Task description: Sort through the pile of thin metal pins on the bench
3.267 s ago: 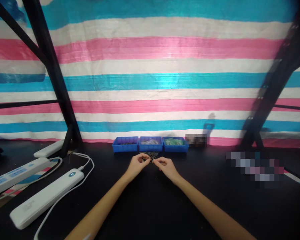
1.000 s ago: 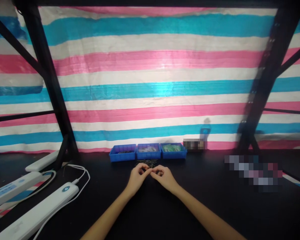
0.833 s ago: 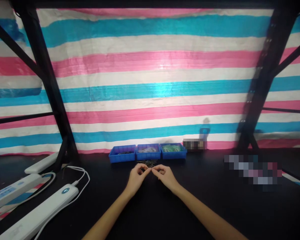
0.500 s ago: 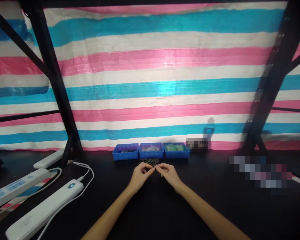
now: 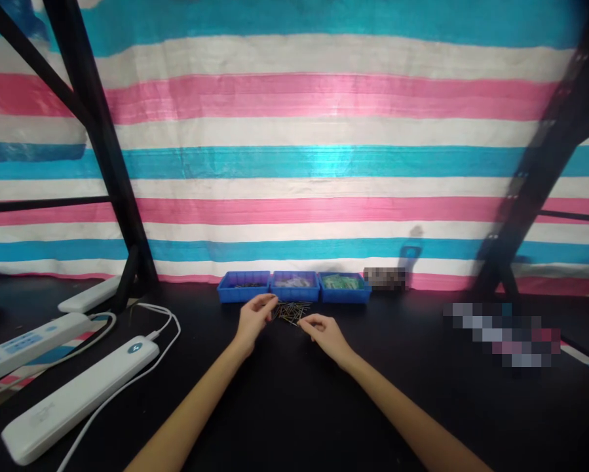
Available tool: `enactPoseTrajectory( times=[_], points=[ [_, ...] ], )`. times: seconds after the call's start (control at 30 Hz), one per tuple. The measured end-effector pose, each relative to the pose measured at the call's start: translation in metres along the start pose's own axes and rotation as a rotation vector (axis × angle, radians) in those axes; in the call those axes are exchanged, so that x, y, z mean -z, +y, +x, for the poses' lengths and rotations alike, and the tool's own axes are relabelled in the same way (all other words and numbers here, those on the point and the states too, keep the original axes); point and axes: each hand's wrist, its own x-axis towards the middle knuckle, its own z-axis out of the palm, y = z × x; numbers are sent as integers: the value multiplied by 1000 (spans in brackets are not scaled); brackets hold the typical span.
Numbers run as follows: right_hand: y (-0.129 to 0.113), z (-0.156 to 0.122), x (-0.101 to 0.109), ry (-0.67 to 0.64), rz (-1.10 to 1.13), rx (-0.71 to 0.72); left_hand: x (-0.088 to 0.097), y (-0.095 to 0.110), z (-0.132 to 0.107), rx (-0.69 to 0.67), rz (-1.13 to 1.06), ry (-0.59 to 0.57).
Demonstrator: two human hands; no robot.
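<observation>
A loose pile of thin metal pins that look like screws or nails (image 5: 293, 312) lies on the black table, just in front of the blue trays. My left hand (image 5: 255, 321) is at the pile's left side, thumb and fingers pinched together near the middle tray's front. Anything between those fingertips is too small to make out. At the right front edge of the pile, my right hand (image 5: 327, 335) also pinches with thumb and forefinger. What it holds, if anything, cannot be made out.
Behind the pile stand three joined blue trays: the left tray (image 5: 245, 298) with dark small pieces, the middle tray (image 5: 294, 295) with whitish ones, the right tray (image 5: 346, 298) with green ones. A white power bank-like box (image 5: 82, 400), cables and a power strip (image 5: 33, 344) lie left.
My hands, earlier meeting fingertip to fingertip over the front of the pile, have parted. The left has moved left and towards the trays; the right stays near the pile. The camera view has tilted down slightly.
</observation>
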Motion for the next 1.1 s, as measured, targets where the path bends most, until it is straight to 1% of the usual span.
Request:
enactPoseTrajectory(
  times=[0.13,0.3,0.43,0.6,0.7,0.8,0.9,0.97,1.03,1.1],
  points=[
    [-3,-1,1,-10,-5,-5,21,-2,16,-1,-69,144],
    [-3,-2,2,-9,-28,-20,43,-2,26,-2,-123,217],
    [-1,-2,2,-14,-42,-1,51,0,30,-14,-129,220],
    [-2,-3,2,-28,-45,8,57,-3,37,-1,-92,153],
    [0,-2,2,-40,-60,16,61,-3,39,17,-81,136],
    [3,-1,2,-38,-68,9,60,-1,37,-8,-16,118],
    [5,0,2,-34,-71,10,49,-1,29,-83,170,39],
    [4,0,1,-30,-65,12,38,-2,21,-192,332,-30],
    [2,-1,1,-27,-56,17,27,-3,11,-333,517,-97],
    [1,-1,1,-30,-53,28,18,-4,1,-405,726,-229]
  ],
)
